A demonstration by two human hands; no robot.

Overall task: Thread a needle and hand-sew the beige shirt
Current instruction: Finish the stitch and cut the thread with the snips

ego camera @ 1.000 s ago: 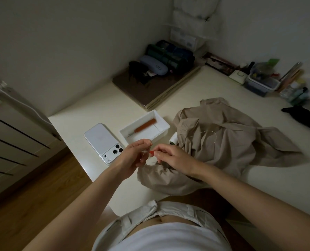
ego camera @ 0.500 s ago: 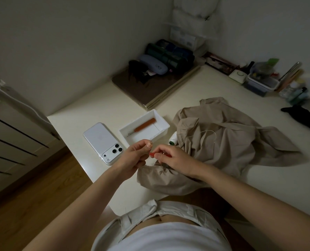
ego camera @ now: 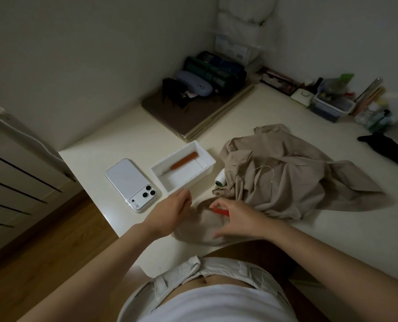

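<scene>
The crumpled beige shirt [ego camera: 290, 182] lies on the cream table, and a loop of pale thread [ego camera: 268, 169] rests on it. A white thread spool [ego camera: 220, 178] stands at the shirt's left edge. My left hand [ego camera: 170, 212] hovers by the white tray's near corner with its fingertips drawn together; the needle is too fine to make out. My right hand [ego camera: 239, 218] is low over the shirt's near fold. It holds a small red threader [ego camera: 218, 210], whose tip sticks out from under the fingers while the thumb is spread wide.
A white tray [ego camera: 208, 159] holds an orange-handled tool [ego camera: 185, 160]. A white phone [ego camera: 130, 183] lies left of it near the table's edge. Folders, cases and boxes fill the far corner, and a black cloth [ego camera: 383, 145] lies at the far right.
My hands were touching, pinching needle and threader together above the shirt. Now they have come apart: the left drifted up toward the tray, the right dropped onto the shirt.
</scene>
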